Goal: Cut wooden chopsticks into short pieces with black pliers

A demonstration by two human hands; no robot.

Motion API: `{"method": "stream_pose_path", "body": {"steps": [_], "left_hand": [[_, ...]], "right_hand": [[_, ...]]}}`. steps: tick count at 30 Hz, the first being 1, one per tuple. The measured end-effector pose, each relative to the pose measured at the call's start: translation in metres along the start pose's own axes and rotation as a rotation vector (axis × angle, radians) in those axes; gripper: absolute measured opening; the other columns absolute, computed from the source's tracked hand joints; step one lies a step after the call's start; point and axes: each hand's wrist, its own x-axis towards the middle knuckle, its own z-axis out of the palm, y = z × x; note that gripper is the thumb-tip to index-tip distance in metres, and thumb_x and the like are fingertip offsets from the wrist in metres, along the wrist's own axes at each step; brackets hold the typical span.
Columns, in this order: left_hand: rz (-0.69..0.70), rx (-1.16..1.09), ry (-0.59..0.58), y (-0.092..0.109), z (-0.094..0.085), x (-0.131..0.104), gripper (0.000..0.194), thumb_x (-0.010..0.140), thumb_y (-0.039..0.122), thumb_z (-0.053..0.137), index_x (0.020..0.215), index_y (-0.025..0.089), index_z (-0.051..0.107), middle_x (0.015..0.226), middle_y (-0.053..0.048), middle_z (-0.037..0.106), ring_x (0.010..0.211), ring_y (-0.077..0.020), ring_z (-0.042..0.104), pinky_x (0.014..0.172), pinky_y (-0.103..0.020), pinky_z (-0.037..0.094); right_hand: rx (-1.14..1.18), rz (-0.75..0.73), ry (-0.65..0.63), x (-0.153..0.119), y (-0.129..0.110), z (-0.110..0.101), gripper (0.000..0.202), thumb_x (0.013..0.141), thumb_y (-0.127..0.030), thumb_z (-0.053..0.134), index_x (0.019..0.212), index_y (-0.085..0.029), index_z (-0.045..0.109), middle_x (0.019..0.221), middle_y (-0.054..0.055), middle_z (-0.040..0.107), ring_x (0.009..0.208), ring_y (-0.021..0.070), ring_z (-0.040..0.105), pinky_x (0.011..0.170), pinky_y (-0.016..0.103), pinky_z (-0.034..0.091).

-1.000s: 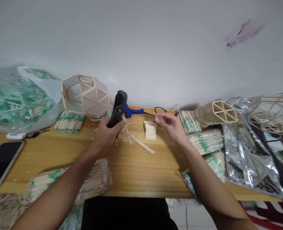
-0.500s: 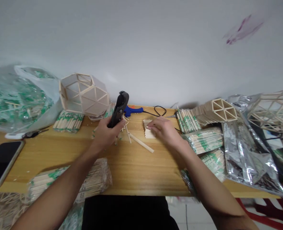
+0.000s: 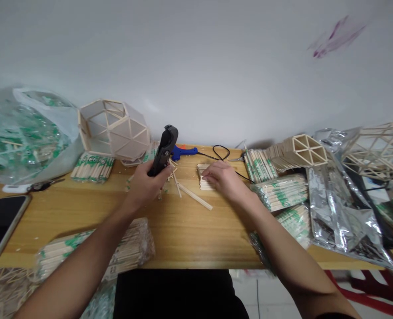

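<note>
My left hand (image 3: 145, 184) is wrapped round a black hand cutter (image 3: 165, 150) with a hooked jaw, held upright above the wooden table. My right hand (image 3: 225, 178) is closed, its fingertips together over a neat row of short wooden sticks (image 3: 207, 185). It pinches what looks like one small stick end; the fingers hide most of it. Between the hands lie longer loose sticks (image 3: 196, 197) and several cut pieces (image 3: 174, 170). Behind them rests a blue glue gun (image 3: 186, 152) with a black cord.
Wrapped stick bundles lie at the left (image 3: 92, 168), right (image 3: 283, 192) and front (image 3: 130, 246). Wooden lattice frames stand at the left (image 3: 116, 130) and right (image 3: 379, 153). A phone (image 3: 5, 226), a silver bag (image 3: 346, 217) and a plastic bag of wrappers (image 3: 26, 137) lie toward the sides.
The view has shifted slightly. My right fingertips have settled lower onto the row of short sticks. The left hand keeps holding the cutter in nearly the same place.
</note>
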Motion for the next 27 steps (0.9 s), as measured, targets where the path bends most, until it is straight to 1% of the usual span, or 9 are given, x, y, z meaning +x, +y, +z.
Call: {"method": "stream_pose_path", "body": {"steps": [7, 9, 11, 14, 20, 22, 25, 26, 27], "left_hand": [[-0.010, -0.058, -0.016, -0.001, 0.000, 0.000, 0.027, 0.083, 0.045, 0.071, 0.080, 0.020, 0.065, 0.054, 0.005, 0.051, 0.047, -0.0103, 0.046, 0.046, -0.023, 0.037], [-0.048, -0.093, -0.020, -0.001, 0.000, 0.000, 0.028, 0.083, 0.046, 0.072, 0.078, 0.020, 0.064, 0.054, 0.005, 0.051, 0.046, -0.0104, 0.047, 0.044, -0.023, 0.038], [-0.102, -0.129, -0.024, 0.001, 0.002, 0.001, 0.030, 0.082, 0.047, 0.072, 0.075, 0.020, 0.062, 0.054, 0.005, 0.052, 0.044, -0.0104, 0.047, 0.042, -0.024, 0.038], [-0.178, -0.202, -0.051, 0.004, 0.004, 0.003, 0.030, 0.079, 0.045, 0.074, 0.071, 0.019, 0.060, 0.054, 0.004, 0.052, 0.042, -0.0095, 0.047, 0.040, -0.023, 0.038], [-0.297, -0.322, -0.168, 0.011, 0.006, 0.004, 0.029, 0.071, 0.039, 0.079, 0.068, 0.019, 0.058, 0.052, 0.005, 0.051, 0.040, -0.0088, 0.046, 0.039, -0.023, 0.037], [-0.295, -0.349, -0.197, 0.013, 0.005, 0.003, 0.028, 0.074, 0.041, 0.077, 0.070, 0.018, 0.061, 0.051, 0.004, 0.050, 0.040, -0.0088, 0.045, 0.039, -0.023, 0.037], [-0.228, -0.381, -0.195, 0.013, 0.003, 0.001, 0.029, 0.082, 0.046, 0.069, 0.074, 0.018, 0.065, 0.052, 0.004, 0.049, 0.042, -0.0095, 0.046, 0.041, -0.023, 0.036], [-0.196, -0.373, -0.180, 0.012, 0.002, 0.001, 0.031, 0.084, 0.048, 0.066, 0.075, 0.018, 0.065, 0.053, 0.004, 0.049, 0.043, -0.0098, 0.046, 0.042, -0.024, 0.037], [-0.161, -0.347, -0.162, 0.010, 0.002, 0.000, 0.033, 0.086, 0.049, 0.064, 0.076, 0.018, 0.065, 0.055, 0.003, 0.050, 0.044, -0.0101, 0.047, 0.043, -0.024, 0.037]], "right_hand": [[0.028, 0.022, 0.010, 0.000, -0.005, -0.005, 0.006, 0.096, -0.020, 0.068, 0.096, -0.018, 0.074, 0.094, 0.010, 0.076, 0.090, 0.0243, 0.067, 0.086, 0.037, 0.049], [0.076, 0.020, 0.051, 0.001, -0.015, -0.007, 0.012, 0.095, -0.024, 0.072, 0.106, -0.018, 0.073, 0.100, 0.010, 0.076, 0.093, 0.0248, 0.068, 0.087, 0.038, 0.050], [0.131, -0.024, 0.097, 0.001, -0.030, -0.007, 0.028, 0.095, -0.030, 0.073, 0.121, -0.020, 0.070, 0.104, 0.010, 0.075, 0.095, 0.0251, 0.068, 0.089, 0.039, 0.052], [0.181, -0.121, 0.045, 0.000, -0.051, -0.002, 0.037, 0.099, -0.037, 0.067, 0.134, -0.024, 0.066, 0.114, 0.011, 0.073, 0.104, 0.0255, 0.067, 0.094, 0.041, 0.053], [0.297, -0.180, 0.102, -0.004, -0.075, 0.001, 0.022, 0.104, -0.027, 0.058, 0.117, -0.027, 0.076, 0.106, 0.008, 0.073, 0.096, 0.0209, 0.069, 0.089, 0.037, 0.057], [0.398, -0.093, 0.186, -0.005, -0.080, -0.005, 0.019, 0.102, -0.028, 0.061, 0.109, -0.028, 0.078, 0.107, 0.009, 0.073, 0.100, 0.0224, 0.070, 0.090, 0.040, 0.057], [0.685, 0.197, 0.349, -0.003, -0.083, -0.014, 0.014, 0.096, -0.040, 0.070, 0.095, -0.027, 0.077, 0.105, 0.009, 0.075, 0.101, 0.0256, 0.071, 0.092, 0.044, 0.058], [0.820, 0.301, 0.348, -0.002, -0.082, -0.016, 0.020, 0.093, -0.045, 0.072, 0.092, -0.026, 0.075, 0.099, 0.008, 0.076, 0.096, 0.0254, 0.073, 0.088, 0.043, 0.059], [0.959, 0.386, 0.295, 0.000, -0.081, -0.017, 0.026, 0.090, -0.052, 0.074, 0.091, -0.025, 0.073, 0.089, 0.006, 0.075, 0.086, 0.0241, 0.073, 0.082, 0.042, 0.060]]}}
